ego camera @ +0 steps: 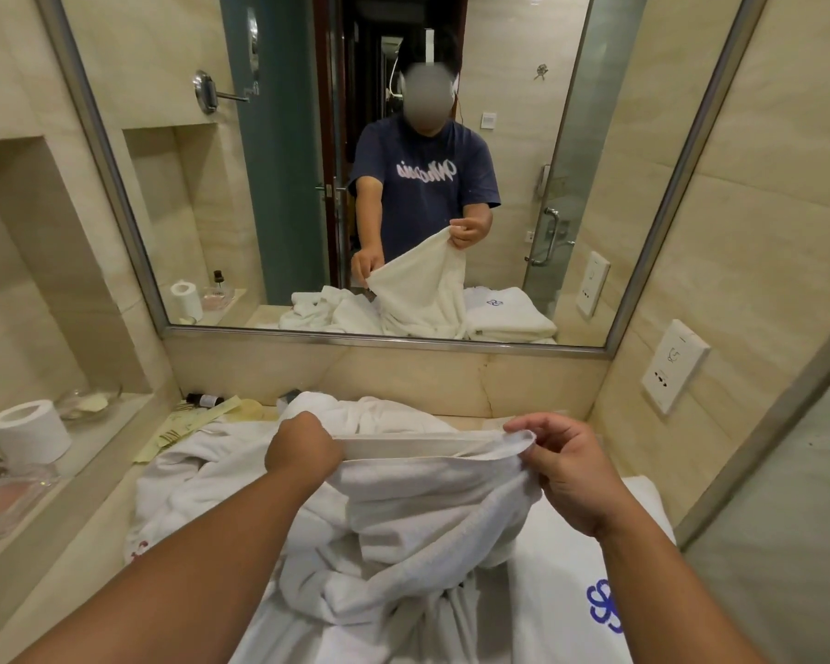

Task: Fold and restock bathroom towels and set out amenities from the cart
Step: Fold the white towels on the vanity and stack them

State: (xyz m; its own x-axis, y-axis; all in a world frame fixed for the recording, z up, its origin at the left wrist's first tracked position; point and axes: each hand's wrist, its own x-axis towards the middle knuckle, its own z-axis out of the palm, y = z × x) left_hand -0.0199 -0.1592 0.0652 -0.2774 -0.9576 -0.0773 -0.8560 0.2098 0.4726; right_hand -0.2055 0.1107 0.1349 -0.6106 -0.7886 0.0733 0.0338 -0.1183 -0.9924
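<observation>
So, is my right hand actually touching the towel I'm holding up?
Touching. The head view shows the right hand pinching the hem of the towel between thumb and fingers, with the left hand gripping the same hem.

T-shirt: we see one word in white script across the chest, reversed in the mirror; we cannot read it.
Folded towel: we see a blue emblem of interlaced loops, without letters; its reflection bears the same emblem.
Rumpled towel: we see part of a red mark at its near left edge, unreadable.
Socket plate: we see a faint pictogram, not legible.
Small bottle: label too small for us.
</observation>
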